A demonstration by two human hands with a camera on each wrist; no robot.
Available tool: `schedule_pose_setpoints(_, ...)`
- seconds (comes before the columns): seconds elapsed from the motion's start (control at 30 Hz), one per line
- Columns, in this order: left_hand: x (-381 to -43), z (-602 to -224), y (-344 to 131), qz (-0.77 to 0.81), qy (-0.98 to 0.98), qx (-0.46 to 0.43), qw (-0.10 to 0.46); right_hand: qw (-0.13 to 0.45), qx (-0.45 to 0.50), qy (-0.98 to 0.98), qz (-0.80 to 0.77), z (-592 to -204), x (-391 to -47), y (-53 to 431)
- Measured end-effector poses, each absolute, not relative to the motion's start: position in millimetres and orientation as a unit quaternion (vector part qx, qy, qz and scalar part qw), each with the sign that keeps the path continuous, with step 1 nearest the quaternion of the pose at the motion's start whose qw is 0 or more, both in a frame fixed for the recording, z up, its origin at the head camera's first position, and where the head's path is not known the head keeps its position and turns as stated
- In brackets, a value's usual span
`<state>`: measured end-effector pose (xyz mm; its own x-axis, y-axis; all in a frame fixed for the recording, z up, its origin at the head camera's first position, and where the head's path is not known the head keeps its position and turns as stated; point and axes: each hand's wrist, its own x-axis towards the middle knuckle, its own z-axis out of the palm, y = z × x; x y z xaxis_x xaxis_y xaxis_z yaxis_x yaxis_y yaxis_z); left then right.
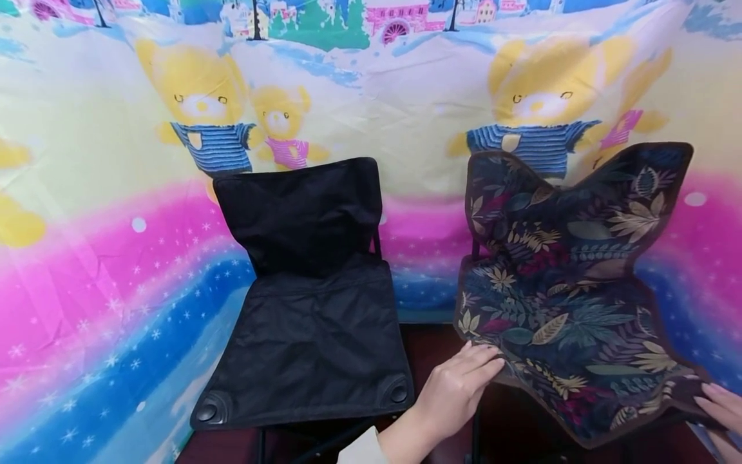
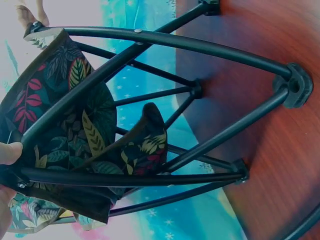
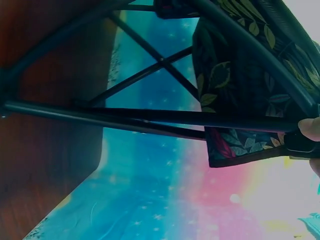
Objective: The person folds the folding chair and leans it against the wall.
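A folding chair (image 1: 556,322) with dark leaf-patterned fabric and a black tubular frame stands on the right in the head view. My left hand (image 1: 455,390) grips its front left seat corner, fingers over the fabric and thumb (image 2: 9,153) beneath at the frame joint. At the opposite front corner, my right hand (image 1: 723,409) is partly cut off by the image edge. In the right wrist view its thumb (image 3: 311,129) pinches that corner beside the tube ends. The seat fabric sags between both hands, and its front edge dips.
A plain black folding chair (image 1: 324,348) stands to the left, near my left forearm. Both chairs are on a reddish-brown wooden surface (image 2: 265,140). Behind hangs a colourful cloth backdrop (image 1: 417,129) with printed bears.
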<state>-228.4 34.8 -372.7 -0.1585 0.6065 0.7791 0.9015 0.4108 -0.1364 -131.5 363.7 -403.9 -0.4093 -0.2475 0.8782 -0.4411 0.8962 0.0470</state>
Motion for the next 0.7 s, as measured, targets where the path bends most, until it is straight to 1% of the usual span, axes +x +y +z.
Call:
schedule_pose_setpoints(0.07,-228.7,-370.0,35.7,-0.176,-0.737,-0.508,0.41,0.507,0.23,-0.825,0.095,-403.1,-134.3,364.1)
schedule_pose_setpoints(0.17,-229.4,-367.5,36.8,-0.171,-0.733,-0.506,0.422,0.498,0.271,-0.818,0.104,-397.3,-137.5,364.0)
schedule_pose_setpoints(0.27,-229.6,-365.4,37.8,-0.174,-0.728,-0.505,0.429,0.502,0.248,-0.814,0.154,-390.8,-140.3,358.6)
schedule_pose_setpoints(0.37,-230.0,-363.6,39.1,-0.184,-0.725,-0.505,0.431,0.528,0.238,-0.795,0.183,-382.2,-143.4,346.4)
schedule_pose_setpoints(0.57,-229.4,-358.7,42.1,-0.189,-0.723,-0.497,0.44,0.566,0.265,-0.746,0.232,-369.0,-152.0,327.0)
schedule_pose_setpoints(0.7,-228.4,-356.6,43.9,-0.193,-0.724,-0.492,0.443,0.562,0.262,-0.747,0.24,-365.4,-151.8,320.7)
